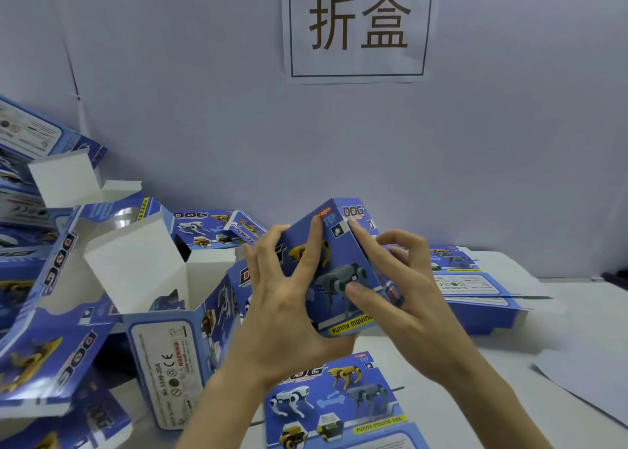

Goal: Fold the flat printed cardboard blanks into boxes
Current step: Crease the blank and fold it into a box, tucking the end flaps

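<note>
While both hands clasp it at the centre of the frame, a half-formed blue box (343, 261) stands tilted above the table (509, 353).
The left hand (285, 305) wraps its near face from below; the right hand (411, 288) pinches its right side panel with thumb and index. A flat blank (339, 404) lies at lower centre, a stack of blanks (475, 288) at right, open folded boxes (149, 278) at left.

1. On my left, a heap of boxes (51, 312) and one upright open box (163, 339) bar any reach.
2. A stack of flat blanks (475, 292) fills the far right, by the wall (204, 125).
3. I find bare table (543, 333) near right, up to a paper sheet (584, 380).
</note>
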